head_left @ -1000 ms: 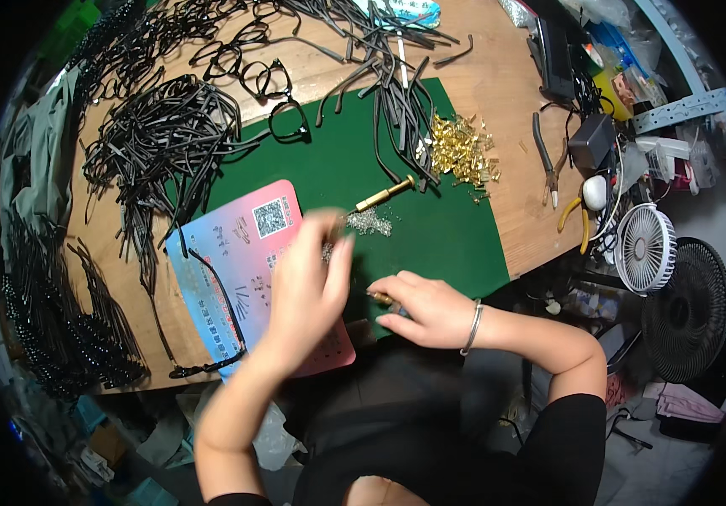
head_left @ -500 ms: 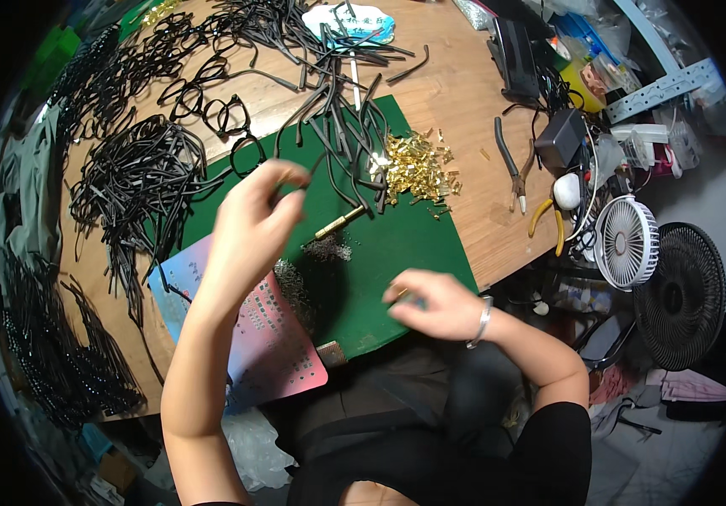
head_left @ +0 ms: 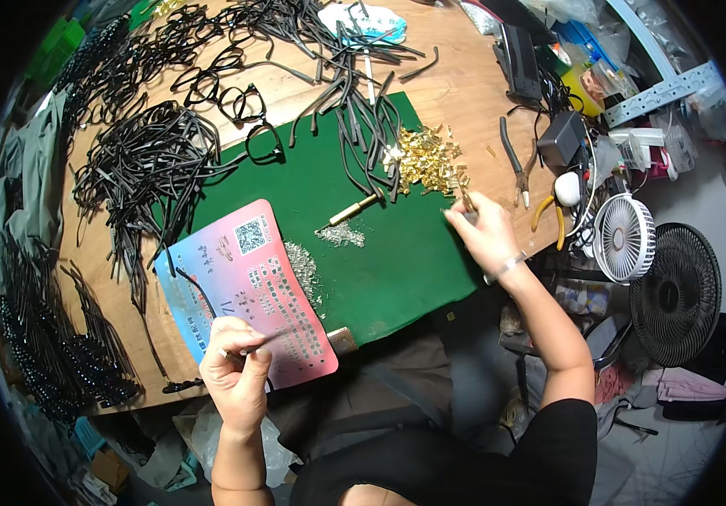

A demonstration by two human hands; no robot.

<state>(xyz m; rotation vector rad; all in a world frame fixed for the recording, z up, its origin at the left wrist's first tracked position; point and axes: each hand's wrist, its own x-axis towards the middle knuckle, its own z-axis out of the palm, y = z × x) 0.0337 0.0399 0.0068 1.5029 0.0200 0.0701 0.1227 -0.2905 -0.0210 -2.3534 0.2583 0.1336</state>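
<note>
My left hand [head_left: 241,371] is closed around a thin black eyeglass temple [head_left: 266,340], its tip blurred, over the near edge of a pink and blue printed card [head_left: 253,223]. Another black temple [head_left: 194,287] lies across the card, reaching toward that hand. My right hand [head_left: 485,234] is at the mat's right edge, thumb and fingers pinched on what looks like a small gold metal piece [head_left: 467,202]. Just beyond it lies a heap of gold metal pieces [head_left: 426,156]. A brass-coloured screwdriver [head_left: 352,209] rests beside small silver screws [head_left: 342,234] on the green mat [head_left: 397,270].
Black temples [head_left: 148,160] and eyeglass frames [head_left: 241,103] are heaped at the left and back. More silver bits [head_left: 302,274] lie along the card. Pliers [head_left: 516,164], yellow-handled pliers [head_left: 559,223], a white fan [head_left: 624,238] and a black fan [head_left: 677,295] are at the right.
My left hand has come back from the temple pile to the near edge of the card with a temple. My right hand has moved away and rightward, up to the gold heap.
</note>
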